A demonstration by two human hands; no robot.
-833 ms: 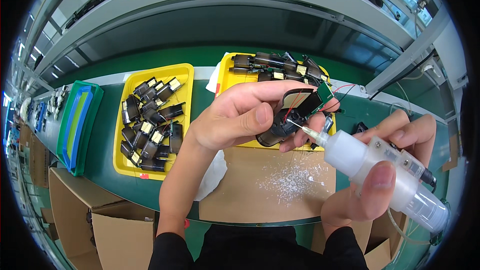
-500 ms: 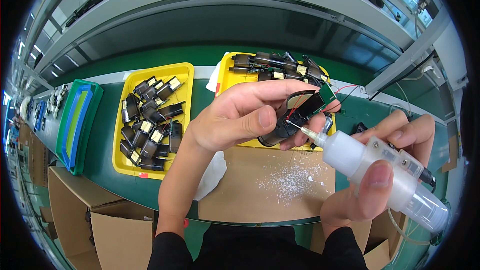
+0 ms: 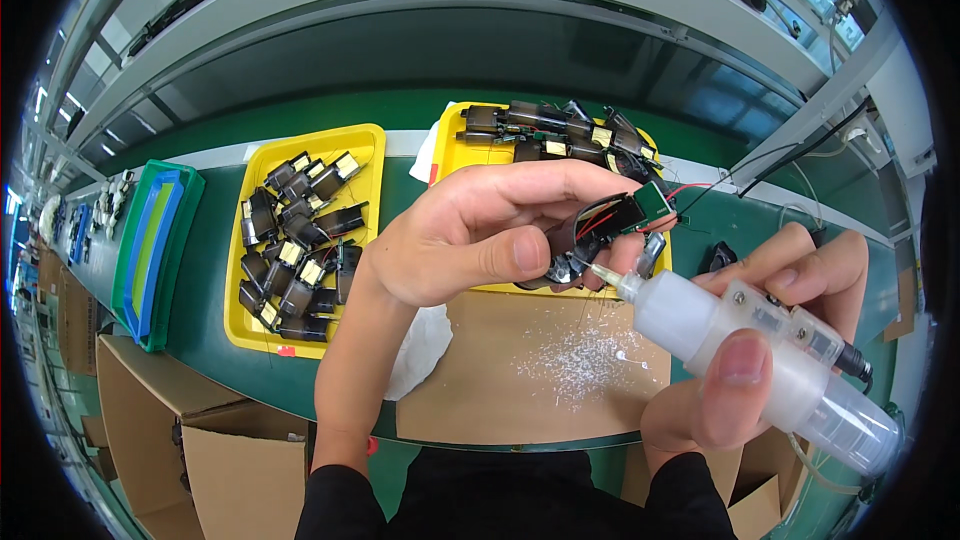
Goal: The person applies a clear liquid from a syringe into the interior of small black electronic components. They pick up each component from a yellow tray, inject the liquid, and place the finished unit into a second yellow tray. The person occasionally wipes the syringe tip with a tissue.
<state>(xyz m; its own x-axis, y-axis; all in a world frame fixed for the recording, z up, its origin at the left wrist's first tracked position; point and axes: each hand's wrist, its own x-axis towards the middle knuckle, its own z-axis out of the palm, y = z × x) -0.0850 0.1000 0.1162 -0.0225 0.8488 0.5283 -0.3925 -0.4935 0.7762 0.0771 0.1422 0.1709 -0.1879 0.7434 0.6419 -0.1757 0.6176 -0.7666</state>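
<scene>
My left hand is closed round a dark plastic housing with a small green circuit board and thin red and black wires sticking out on its right. Its fingers pass behind the part and hide some of it. In my right hand lies a thick dispensing syringe, its barrel filled with white paste and a clear section at the rear. The needle tip points up and left, right at the lower side of the housing; whether it touches cannot be made out.
Similar dark housings fill a yellow tray on the left and another yellow tray behind my hands. Below them lies a cardboard sheet spattered with white specks, beside a white cloth. Green and blue bins and a cardboard box stand left.
The housing has turned in my left hand, its round opening tipping away and the board lowering slightly. The syringe has shifted a little left and down.
</scene>
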